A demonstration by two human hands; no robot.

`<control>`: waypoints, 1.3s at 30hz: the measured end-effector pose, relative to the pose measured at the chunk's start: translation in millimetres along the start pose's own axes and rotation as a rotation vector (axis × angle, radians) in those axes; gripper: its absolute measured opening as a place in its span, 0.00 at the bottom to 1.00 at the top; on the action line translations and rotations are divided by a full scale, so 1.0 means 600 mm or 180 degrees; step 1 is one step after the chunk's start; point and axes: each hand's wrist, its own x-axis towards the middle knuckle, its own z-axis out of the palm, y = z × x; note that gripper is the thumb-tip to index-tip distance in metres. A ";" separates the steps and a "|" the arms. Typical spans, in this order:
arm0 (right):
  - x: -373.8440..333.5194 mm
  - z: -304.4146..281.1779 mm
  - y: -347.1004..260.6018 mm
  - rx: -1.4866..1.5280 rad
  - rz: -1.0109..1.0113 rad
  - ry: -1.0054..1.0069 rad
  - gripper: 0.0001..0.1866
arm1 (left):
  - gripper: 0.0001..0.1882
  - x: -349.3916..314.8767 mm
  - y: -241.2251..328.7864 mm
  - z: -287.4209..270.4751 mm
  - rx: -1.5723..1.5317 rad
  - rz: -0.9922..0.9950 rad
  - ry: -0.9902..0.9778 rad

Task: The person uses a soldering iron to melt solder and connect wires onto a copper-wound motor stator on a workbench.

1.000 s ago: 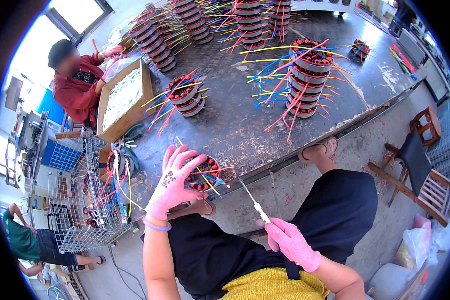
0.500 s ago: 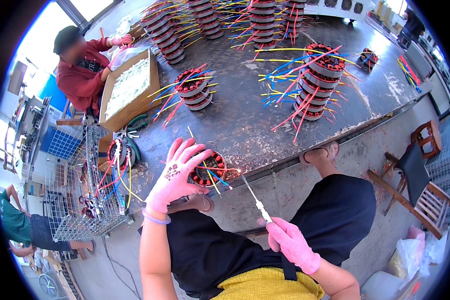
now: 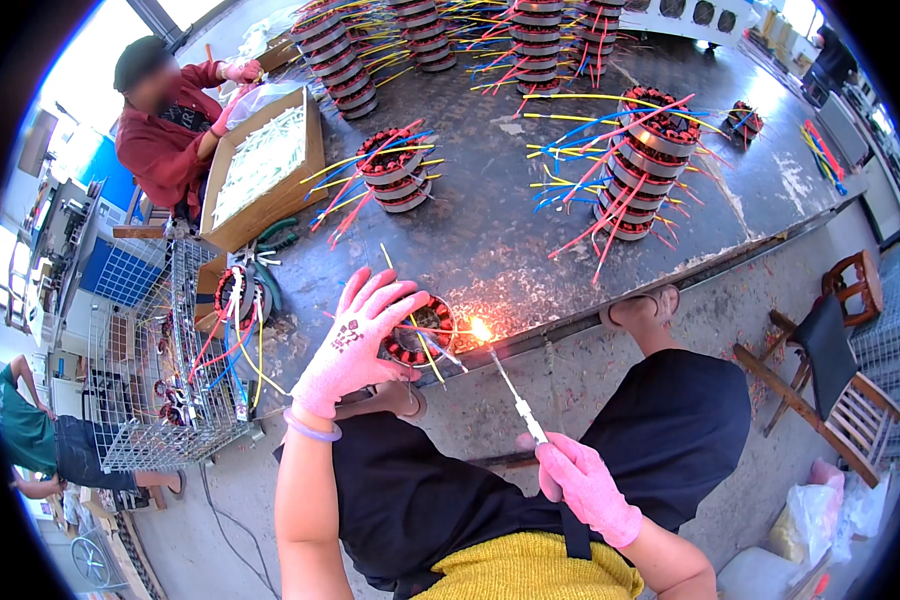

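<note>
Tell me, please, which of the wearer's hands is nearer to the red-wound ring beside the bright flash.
Left. The left hand is around the left side of the ring; the right hand is apart from it, toward the lower right, holding a slim tool.

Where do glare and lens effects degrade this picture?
Head view: the window at upper left is blown out; an orange-white flare glares beside the tip of the thin tool; the table shines toward its far right; black rim fills the corners.
</note>
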 end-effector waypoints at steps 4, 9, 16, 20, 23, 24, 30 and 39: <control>0.000 0.003 0.000 0.0363 0.0105 -0.0047 0.20 | 0.53 0.003 0.005 -0.001 -0.0019 -0.0038 -0.0036; -0.003 0.005 -0.009 0.0270 0.0120 -0.0038 0.20 | 0.54 -0.001 0.001 -0.001 -0.0047 -0.0055 -0.0049; -0.004 0.003 -0.005 0.0199 0.0155 -0.0018 0.21 | 0.54 0.001 0.004 -0.001 -0.0064 -0.0060 -0.0076; -0.001 0.003 -0.004 0.0095 0.0051 -0.0058 0.20 | 0.53 -0.002 0.002 -0.001 -0.0051 -0.0069 -0.0067; -0.001 0.004 -0.004 0.0171 0.0101 -0.0055 0.20 | 0.54 -0.002 0.001 0.000 -0.0041 -0.0034 -0.0075; -0.001 0.003 -0.003 0.0114 0.0117 -0.0037 0.20 | 0.54 -0.002 0.001 0.000 -0.0032 -0.0043 -0.0086; -0.003 0.000 0.002 -0.0022 0.0038 -0.0021 0.20 | 0.54 -0.002 0.001 -0.001 -0.0014 -0.0059 -0.0112; -0.003 0.003 -0.002 0.0086 0.0042 -0.0012 0.20 | 0.54 -0.003 0.001 0.000 -0.0019 -0.0060 -0.0117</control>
